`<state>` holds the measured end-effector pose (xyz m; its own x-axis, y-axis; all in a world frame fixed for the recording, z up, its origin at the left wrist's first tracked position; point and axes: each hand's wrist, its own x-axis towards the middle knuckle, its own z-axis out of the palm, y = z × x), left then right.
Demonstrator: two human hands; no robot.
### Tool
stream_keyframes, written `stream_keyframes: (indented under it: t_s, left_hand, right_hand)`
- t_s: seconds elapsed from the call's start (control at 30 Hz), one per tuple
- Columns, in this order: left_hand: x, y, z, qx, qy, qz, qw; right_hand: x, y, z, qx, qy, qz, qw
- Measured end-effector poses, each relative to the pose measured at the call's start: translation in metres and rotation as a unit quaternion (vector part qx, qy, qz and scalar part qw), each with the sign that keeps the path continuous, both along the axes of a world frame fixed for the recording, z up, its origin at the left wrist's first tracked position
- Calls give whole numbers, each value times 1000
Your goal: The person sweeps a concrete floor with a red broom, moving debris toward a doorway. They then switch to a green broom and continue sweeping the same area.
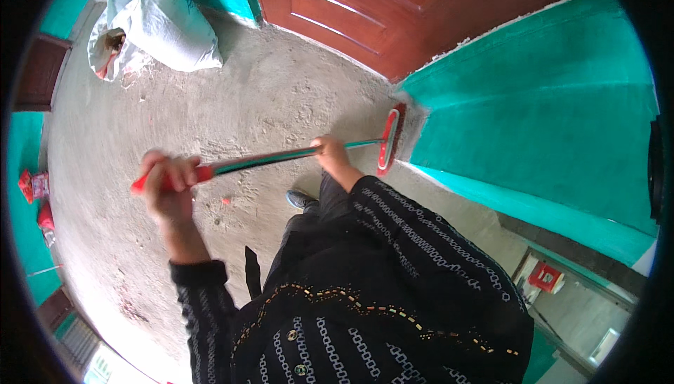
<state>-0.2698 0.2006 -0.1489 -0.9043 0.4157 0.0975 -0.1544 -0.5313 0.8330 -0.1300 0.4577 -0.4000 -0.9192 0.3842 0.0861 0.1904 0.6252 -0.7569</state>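
A push broom crosses in front of me with its metal pole (263, 161) slanting slightly up to the right. My left hand (171, 186), a little blurred, is wrapped around the red plastic grip at the pole's end. Farther down the pole, my right hand (333, 155) closes around the shaft. The red broom head (389, 139), with red bristles, is at the corner between the green wall (526, 105) and the brown door (342, 20). Rough concrete floor (274, 99) lies beneath the pole. My shoe (300, 199) shows below my right hand.
White woven sacks (163, 26) lie by the far wall, one open with debris at its mouth. A small red scrap (226, 201) is on the floor. Red bags (45, 215) sit along the left wall. A doorway at lower right shows a red box (545, 277).
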Motion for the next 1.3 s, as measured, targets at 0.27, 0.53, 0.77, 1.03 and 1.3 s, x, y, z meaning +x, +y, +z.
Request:
stream_keyframes:
  t_s: [0.27,0.53,0.77,1.03,1.3]
  left_hand:
    - [-2,216,-22,46,-13,-173,984]
    - [-46,243,30,-87,99,-180,975]
    - [-100,266,74,29,196,-226,954]
    - [-65,365,12,-60,81,-212,972]
    - [-94,311,76,-12,220,-266,938]
  right_hand:
    - [15,122,-35,42,39,-193,980]
    - [-53,144,-15,-107,1,-78,991]
    - [-92,151,46,-104,56,-73,990]
    - [-44,240,-10,-105,-29,-101,989]
    - [-80,188,44,-98,41,-53,993]
